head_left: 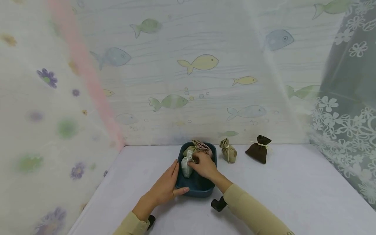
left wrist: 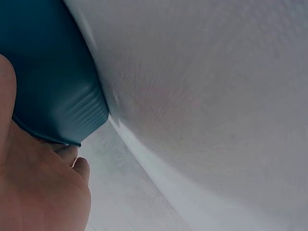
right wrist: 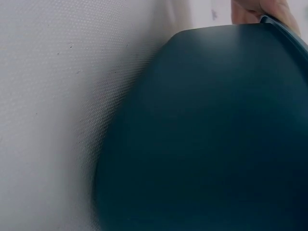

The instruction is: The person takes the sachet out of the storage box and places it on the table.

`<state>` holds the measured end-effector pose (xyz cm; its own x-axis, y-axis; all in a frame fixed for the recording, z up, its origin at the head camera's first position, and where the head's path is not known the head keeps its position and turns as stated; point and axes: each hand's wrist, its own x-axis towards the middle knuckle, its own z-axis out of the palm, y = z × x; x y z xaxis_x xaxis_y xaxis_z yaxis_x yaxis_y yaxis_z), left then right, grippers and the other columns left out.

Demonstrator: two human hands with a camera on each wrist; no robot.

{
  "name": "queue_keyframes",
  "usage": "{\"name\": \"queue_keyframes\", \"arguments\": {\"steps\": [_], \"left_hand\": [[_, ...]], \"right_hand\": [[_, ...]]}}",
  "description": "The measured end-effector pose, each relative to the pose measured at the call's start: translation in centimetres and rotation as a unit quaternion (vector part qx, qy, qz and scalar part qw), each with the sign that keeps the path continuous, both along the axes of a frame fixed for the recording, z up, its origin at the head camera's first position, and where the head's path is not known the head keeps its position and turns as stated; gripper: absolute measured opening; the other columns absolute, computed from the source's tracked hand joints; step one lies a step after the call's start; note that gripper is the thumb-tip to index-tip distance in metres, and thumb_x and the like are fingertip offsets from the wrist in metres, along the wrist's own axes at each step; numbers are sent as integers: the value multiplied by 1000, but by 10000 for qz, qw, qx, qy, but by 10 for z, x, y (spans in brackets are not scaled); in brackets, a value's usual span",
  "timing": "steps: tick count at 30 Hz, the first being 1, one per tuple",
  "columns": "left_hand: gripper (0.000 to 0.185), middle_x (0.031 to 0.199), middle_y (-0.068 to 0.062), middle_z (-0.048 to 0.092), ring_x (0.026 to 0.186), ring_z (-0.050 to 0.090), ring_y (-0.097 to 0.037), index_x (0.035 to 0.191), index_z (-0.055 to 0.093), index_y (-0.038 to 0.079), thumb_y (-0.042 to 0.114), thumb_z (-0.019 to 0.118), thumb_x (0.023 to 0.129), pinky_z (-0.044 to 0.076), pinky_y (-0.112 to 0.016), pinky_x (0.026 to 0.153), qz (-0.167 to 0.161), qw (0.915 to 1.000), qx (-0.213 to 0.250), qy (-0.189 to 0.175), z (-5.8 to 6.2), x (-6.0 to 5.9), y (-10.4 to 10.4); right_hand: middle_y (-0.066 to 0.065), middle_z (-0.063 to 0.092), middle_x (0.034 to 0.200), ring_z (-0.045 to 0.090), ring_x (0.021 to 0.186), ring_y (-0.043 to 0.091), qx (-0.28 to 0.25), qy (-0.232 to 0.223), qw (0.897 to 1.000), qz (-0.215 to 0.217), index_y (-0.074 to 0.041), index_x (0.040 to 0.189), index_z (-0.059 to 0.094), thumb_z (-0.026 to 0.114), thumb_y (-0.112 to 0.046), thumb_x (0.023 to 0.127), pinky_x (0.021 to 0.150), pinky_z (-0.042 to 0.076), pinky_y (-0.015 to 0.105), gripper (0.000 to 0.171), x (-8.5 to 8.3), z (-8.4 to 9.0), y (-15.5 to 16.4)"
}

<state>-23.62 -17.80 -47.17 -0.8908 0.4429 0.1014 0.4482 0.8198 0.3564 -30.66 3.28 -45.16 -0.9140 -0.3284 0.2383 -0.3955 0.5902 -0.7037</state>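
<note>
A dark blue container (head_left: 197, 193) with rounded corners stands on the white table. Along its left side lies my left hand (head_left: 164, 187), fingers straight against the outer wall and thumb stretched over the front corner. My right hand (head_left: 206, 167) reaches inside and pinches a small white cloth pouch (head_left: 186, 168) near its tied neck. Behind that pouch, a greenish pouch (head_left: 189, 150) and a pinkish-brown pouch (head_left: 202, 147) are partly hidden in the far end. The container's wall (left wrist: 53, 62) fills part of the left wrist view and most of the right wrist view.
Right of the container stand a khaki pouch (head_left: 231, 154) and a dark brown pouch (head_left: 258, 152) tied with pale cord. A fish-printed curtain (head_left: 188, 81) hangs behind the table, with a flowered one (head_left: 53, 130) at the left and lace (head_left: 346, 124) at the right.
</note>
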Motion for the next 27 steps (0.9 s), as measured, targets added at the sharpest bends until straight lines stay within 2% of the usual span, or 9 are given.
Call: {"name": "queue_keyframes", "arguments": {"steps": [5, 8, 17, 27], "left_hand": [[107, 170, -21, 7, 155, 16, -35, 161, 11, -6, 62, 62, 96, 24, -51, 122, -7, 10000, 6, -12, 0, -2, 0], [109, 170, -22, 7, 155, 17, -36, 161, 12, -6, 65, 61, 95, 25, -52, 122, -50, 10000, 31, -50, 0, -2, 0], [108, 170, -21, 8, 155, 17, -35, 161, 12, -5, 66, 59, 95, 25, -51, 122, -26, 10000, 30, 10, -1, -2, 0], [107, 169, -24, 9, 154, 18, -39, 161, 13, -7, 61, 64, 95, 26, -55, 121, -59, 9998, 179, 61, -6, -2, -2]], "right_hand": [[4, 71, 112, 66, 103, 23, 33, -79, 9998, -169, -10, 121, 73, 74, -33, 95, 86, 55, 49, 35, -1, -1, -2], [4, 72, 111, 66, 103, 23, -68, -104, 9997, -197, -10, 119, 73, 73, -30, 96, 87, 54, 49, 31, 0, -3, -2], [6, 70, 102, 64, 93, 22, -381, 195, 9990, 154, -7, 109, 72, 71, -15, 97, 81, 53, 42, 15, -4, -9, -1], [9, 68, 100, 62, 88, 21, -504, 255, 9973, 472, -1, 112, 69, 69, -10, 98, 77, 51, 37, 17, -3, -10, -2]]}}
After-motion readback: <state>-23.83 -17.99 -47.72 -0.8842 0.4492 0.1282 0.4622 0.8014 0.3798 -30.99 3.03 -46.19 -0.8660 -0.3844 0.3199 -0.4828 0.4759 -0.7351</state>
